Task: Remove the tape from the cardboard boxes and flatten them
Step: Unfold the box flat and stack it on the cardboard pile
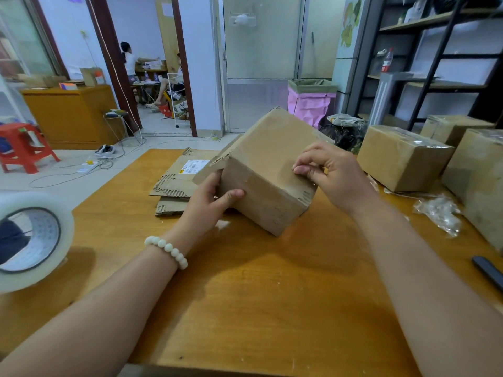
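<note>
A brown cardboard box (pixel 268 156) stands tilted on one corner in the middle of the wooden table (pixel 258 295). My left hand (pixel 211 198) grips its near left edge, thumb on the front face. My right hand (pixel 330 175) rests on the box's right side, thumb and fingertips pinching at the clear tape on the top face. One flap at the box's left hangs open with a torn edge. Flattened cardboard sheets (pixel 177 183) lie stacked behind the left hand.
Three taped boxes (pixel 400 156) stand at the table's right. Crumpled clear tape (pixel 439 213) lies near them. A big tape roll (pixel 30 240) sits at the left edge, a dark tool (pixel 488 270) at the right edge. Bins, shelves and a red stool stand beyond.
</note>
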Available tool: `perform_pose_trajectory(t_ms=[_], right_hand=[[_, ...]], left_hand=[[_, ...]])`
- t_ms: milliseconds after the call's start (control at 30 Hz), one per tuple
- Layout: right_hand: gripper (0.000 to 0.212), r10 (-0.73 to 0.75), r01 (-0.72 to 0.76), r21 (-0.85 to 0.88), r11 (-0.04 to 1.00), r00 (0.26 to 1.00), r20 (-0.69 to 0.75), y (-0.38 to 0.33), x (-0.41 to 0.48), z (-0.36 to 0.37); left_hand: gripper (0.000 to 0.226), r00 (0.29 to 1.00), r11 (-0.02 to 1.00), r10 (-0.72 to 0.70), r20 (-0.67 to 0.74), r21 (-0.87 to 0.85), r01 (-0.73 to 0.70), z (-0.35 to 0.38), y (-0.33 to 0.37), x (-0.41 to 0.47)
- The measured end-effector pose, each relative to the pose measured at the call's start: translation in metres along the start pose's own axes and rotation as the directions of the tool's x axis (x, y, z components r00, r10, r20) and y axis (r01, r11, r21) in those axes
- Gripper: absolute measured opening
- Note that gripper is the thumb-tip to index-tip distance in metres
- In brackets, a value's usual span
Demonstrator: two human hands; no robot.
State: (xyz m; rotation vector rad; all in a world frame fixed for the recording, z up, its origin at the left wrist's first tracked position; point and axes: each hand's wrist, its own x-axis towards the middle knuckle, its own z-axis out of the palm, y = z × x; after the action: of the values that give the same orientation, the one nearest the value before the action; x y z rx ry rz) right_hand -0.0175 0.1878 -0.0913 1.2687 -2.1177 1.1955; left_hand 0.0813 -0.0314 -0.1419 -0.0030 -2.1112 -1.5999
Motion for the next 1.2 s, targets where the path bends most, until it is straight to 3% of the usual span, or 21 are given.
perform_pose_trajectory(t_ms=[200,367,533,733,933,1000,1067,1200], right_hand=[[0.006,0.005,-0.01,0.062,0.998,0.996,0.089,-0.001,-0.001,-0.003],[0.009,-0.037,0.038,-0.031,0.999,0.999,0.033,-0.005,0.001,0.011],[0.016,-0.077,0.077,-0.11,0.991,0.997,0.004,-0.004,0.004,0.02],[0.011,-0.087,0.087,0.003,0.996,0.996,0.005,0.001,0.003,0.008],[0.015,-0.217,0.201,-0.204,0.958,0.975,-0.056,0.001,0.003,0.023],[0.017,-0.16,0.155,-0.144,0.977,0.987,-0.028,-0.003,0.0,0.025],[0.016,-0.024,0.024,0.022,0.999,1.0,-0.007,-0.008,-0.001,0.022],[0.022,0.21,-0.184,0.37,0.911,0.977,-0.032,-0.02,-0.004,0.011]], left_hand=[[0.031,0.999,0.999,0.042,-0.013,0.01,-0.042,-0.004,0.004,-0.002],[0.065,1.0,0.998,0.015,0.002,0.054,-0.015,0.001,0.006,-0.003],[0.061,0.999,0.999,-0.039,-0.009,-0.001,0.039,0.002,0.006,-0.003],[0.052,1.0,0.999,-0.023,0.012,-0.033,0.023,0.003,0.006,-0.001],[0.054,0.998,0.997,-0.063,0.001,-0.046,0.063,0.002,0.004,-0.001],[0.054,0.997,0.995,-0.081,-0.003,-0.066,0.08,0.001,0.002,-0.001],[0.057,0.995,0.991,-0.099,-0.008,-0.091,0.098,-0.003,0.0,0.001],[0.061,0.993,0.984,-0.085,-0.083,-0.164,0.07,-0.009,0.003,0.004]])
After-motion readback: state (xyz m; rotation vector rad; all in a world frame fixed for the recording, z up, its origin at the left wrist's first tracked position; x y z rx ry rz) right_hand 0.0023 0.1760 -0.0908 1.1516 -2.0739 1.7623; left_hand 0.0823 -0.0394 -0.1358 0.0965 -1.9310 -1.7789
